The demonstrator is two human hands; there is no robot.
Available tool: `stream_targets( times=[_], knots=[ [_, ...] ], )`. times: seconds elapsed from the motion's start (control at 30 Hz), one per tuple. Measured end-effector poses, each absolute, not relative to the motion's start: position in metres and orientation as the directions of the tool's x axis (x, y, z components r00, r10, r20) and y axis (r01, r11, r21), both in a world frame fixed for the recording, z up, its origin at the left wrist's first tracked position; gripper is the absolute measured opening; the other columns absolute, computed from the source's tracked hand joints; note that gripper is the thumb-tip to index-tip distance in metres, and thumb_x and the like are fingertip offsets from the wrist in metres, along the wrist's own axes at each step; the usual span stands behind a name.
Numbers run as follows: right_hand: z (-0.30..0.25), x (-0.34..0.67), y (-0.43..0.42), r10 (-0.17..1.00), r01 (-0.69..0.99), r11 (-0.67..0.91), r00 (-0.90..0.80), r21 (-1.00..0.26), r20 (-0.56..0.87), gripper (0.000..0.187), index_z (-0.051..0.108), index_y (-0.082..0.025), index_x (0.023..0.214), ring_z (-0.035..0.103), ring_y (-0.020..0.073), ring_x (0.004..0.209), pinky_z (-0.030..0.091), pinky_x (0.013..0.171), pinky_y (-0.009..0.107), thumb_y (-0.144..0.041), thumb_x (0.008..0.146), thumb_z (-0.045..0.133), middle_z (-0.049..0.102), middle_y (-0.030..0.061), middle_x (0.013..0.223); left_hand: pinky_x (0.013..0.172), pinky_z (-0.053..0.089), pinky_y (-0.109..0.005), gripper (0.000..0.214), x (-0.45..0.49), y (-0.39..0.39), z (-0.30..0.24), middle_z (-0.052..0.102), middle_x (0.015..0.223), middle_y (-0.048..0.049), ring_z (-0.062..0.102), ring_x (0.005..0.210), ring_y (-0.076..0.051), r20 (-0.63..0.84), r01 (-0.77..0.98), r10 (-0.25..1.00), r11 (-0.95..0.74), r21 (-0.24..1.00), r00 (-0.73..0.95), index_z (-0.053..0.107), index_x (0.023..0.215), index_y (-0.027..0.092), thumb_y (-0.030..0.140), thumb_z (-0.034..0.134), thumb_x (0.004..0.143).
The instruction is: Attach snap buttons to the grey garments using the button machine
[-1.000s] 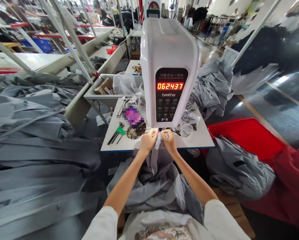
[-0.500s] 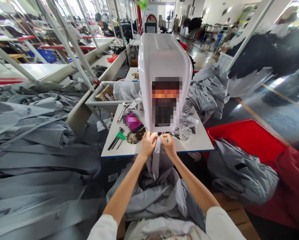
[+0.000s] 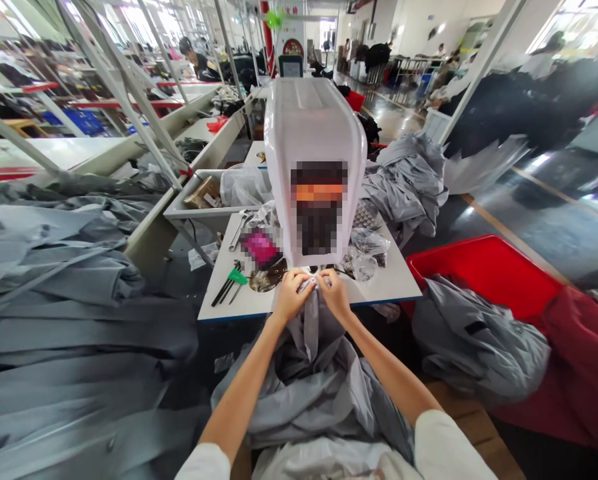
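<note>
My left hand and my right hand sit side by side at the front of a small white table, each pinching the top edge of a grey garment. The cloth hangs from my fingers down into my lap. The pinched edge lies right under the nose of a tall white machine with a dark front panel. Both hands are closed on the fabric.
On the table lie a phone, a green-tagged tool, dark pens and clear plastic bags. Heaps of grey garments lie at the left and behind the machine. A red bin with a grey garment stands at the right.
My hands stay pinched on the cloth under the machine, hardly shifting. The view has drifted a little, so the machine sits lower and further left.
</note>
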State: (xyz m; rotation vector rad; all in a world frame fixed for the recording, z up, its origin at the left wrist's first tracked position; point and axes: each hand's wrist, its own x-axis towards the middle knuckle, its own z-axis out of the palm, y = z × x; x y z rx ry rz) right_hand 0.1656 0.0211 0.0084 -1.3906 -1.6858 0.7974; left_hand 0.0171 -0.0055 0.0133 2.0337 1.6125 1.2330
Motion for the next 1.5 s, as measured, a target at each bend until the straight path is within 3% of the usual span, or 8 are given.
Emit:
stream_targets(
  times=[0.2, 0.33, 0.4, 0.47, 0.6, 0.83, 1.3, 1.5],
  knots=[
    [0.019, 0.192, 0.018, 0.88, 0.619, 0.464, -0.241, -0.633, 0.409, 0.022, 0.061, -0.019, 0.095, 0.057, 0.0214, 0.094, 0.043, 0.087, 0.034, -0.028, 0.09, 0.041, 0.065, 0.0081, 0.096, 0.097, 0.042, -0.034, 0.017, 0.013, -0.003, 0.011, 0.057, 0.105, -0.0061, 0.053, 0.104, -0.02, 0.408, 0.645, 0.912, -0.333, 0.688, 0.035, 0.067, 0.097, 0.02, 0.03, 0.063, 0.084],
    [0.029, 0.24, 0.027, 0.845, 0.664, 0.465, -0.137, -0.586, 0.516, 0.022, 0.061, -0.019, 0.098, 0.056, 0.0217, 0.094, 0.044, 0.088, 0.035, -0.026, 0.09, 0.042, 0.063, 0.01, 0.098, 0.098, 0.041, -0.034, 0.016, 0.013, -0.003, 0.011, 0.057, 0.106, -0.0059, 0.053, 0.106, -0.02, 0.405, 0.637, 0.914, -0.33, 0.696, 0.031, 0.067, 0.097, 0.021, 0.03, 0.062, 0.085],
    [0.031, 0.267, 0.039, 0.87, 0.7, 0.403, -0.092, -0.59, 0.485, 0.021, 0.062, -0.018, 0.095, 0.058, 0.0204, 0.082, 0.047, 0.079, 0.034, -0.024, 0.088, 0.043, 0.063, 0.0094, 0.093, 0.098, 0.041, -0.035, 0.017, 0.013, -0.003, 0.01, 0.057, 0.106, -0.0061, 0.053, 0.105, -0.02, 0.406, 0.633, 0.913, -0.332, 0.699, 0.029, 0.067, 0.097, 0.021, 0.031, 0.062, 0.085],
    [0.031, 0.287, 0.053, 0.899, 0.723, 0.392, -0.17, -0.569, 0.403, 0.02, 0.064, -0.018, 0.09, 0.058, 0.0187, 0.073, 0.047, 0.073, 0.032, -0.021, 0.085, 0.045, 0.065, 0.008, 0.088, 0.098, 0.041, -0.035, 0.019, 0.012, -0.002, 0.009, 0.057, 0.106, -0.0063, 0.053, 0.105, -0.02, 0.408, 0.631, 0.912, -0.332, 0.701, 0.027, 0.068, 0.097, 0.021, 0.033, 0.062, 0.084],
    [0.028, 0.302, 0.074, 0.893, 0.768, 0.45, -0.392, -0.455, 0.221, 0.014, 0.069, -0.02, 0.087, 0.062, 0.0196, 0.083, 0.046, 0.078, 0.03, -0.018, 0.08, 0.056, 0.068, 0.0067, 0.09, 0.098, 0.042, -0.035, 0.019, 0.012, -0.001, 0.007, 0.058, 0.106, -0.006, 0.054, 0.105, -0.02, 0.401, 0.631, 0.916, -0.322, 0.706, 0.018, 0.068, 0.097, 0.022, 0.034, 0.061, 0.084],
    [0.028, 0.294, 0.076, 0.904, 0.844, 0.428, -0.402, -0.323, 0.146, 0.015, 0.072, -0.022, 0.081, 0.064, 0.0198, 0.08, 0.044, 0.071, 0.027, -0.014, 0.078, 0.059, 0.07, 0.0047, 0.085, 0.099, 0.042, -0.035, 0.019, 0.012, -0.003, 0.008, 0.057, 0.106, -0.0064, 0.054, 0.106, -0.02, 0.402, 0.611, 0.916, -0.329, 0.72, 0.019, 0.067, 0.096, 0.02, 0.034, 0.061, 0.085],
    [0.024, 0.301, 0.077, 0.939, 0.793, 0.344, -0.307, -0.503, 0.157, 0.02, 0.072, -0.02, 0.087, 0.063, 0.0176, 0.074, 0.046, 0.07, 0.028, -0.013, 0.075, 0.057, 0.071, 0.0032, 0.084, 0.098, 0.042, -0.034, 0.018, 0.013, -0.003, 0.009, 0.056, 0.106, -0.0062, 0.054, 0.106, -0.02, 0.38, 0.603, 0.925, -0.311, 0.735, 0.013, 0.067, 0.097, 0.022, 0.033, 0.061, 0.085],
    [0.026, 0.304, 0.077, 0.95, 0.751, 0.308, -0.278, -0.583, 0.143, 0.014, 0.071, -0.019, 0.079, 0.061, 0.0163, 0.07, 0.045, 0.069, 0.027, -0.015, 0.073, 0.059, 0.071, 0.0025, 0.079, 0.098, 0.042, -0.034, 0.017, 0.012, -0.002, 0.007, 0.056, 0.106, -0.0061, 0.054, 0.105, -0.02, 0.386, 0.603, 0.922, -0.316, 0.733, 0.015, 0.067, 0.097, 0.021, 0.031, 0.062, 0.084]
  ],
)
